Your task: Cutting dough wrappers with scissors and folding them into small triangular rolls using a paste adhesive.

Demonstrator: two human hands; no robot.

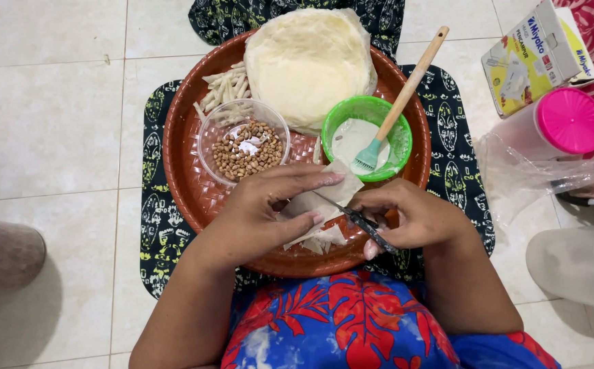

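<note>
surface: tiled floor [51,123] | on it: patterned dark cloth [152,225], pink-lidded container [563,126], carton [532,58]

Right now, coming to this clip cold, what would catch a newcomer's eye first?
The big round reddish-brown woven tray on the dark patterned cloth, with a pale stack of thin wrapper sheets at its far side. At the near edge, the left hand holds a wrapper piece while the right hand works scissors into it. Between them sit a clear bowl of peanuts and a green bowl holding a brush.
</note>
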